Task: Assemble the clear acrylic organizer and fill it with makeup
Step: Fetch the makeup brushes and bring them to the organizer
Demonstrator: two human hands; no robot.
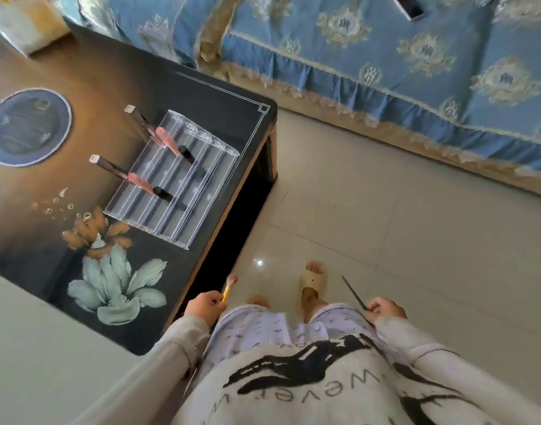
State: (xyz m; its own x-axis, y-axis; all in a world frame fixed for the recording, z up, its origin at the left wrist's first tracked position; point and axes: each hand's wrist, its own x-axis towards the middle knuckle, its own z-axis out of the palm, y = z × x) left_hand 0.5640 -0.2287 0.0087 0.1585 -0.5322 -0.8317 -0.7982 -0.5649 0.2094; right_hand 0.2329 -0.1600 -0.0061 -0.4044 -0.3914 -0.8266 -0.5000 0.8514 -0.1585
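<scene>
Left hand (203, 306), low beside the table edge, pinches a yellow-handled brush (226, 290); right hand (386, 309), well apart from it, grips a thin dark pencil (353, 293). We see the clear acrylic organizer (201, 179) standing on the dark painted table (109, 87), near its corner, with two pink lip gloss tubes (165, 138) leaning in its stepped rows. We judge assembly complete and filling barely begun: both held items await a slot, and most rows look vacant
</scene>
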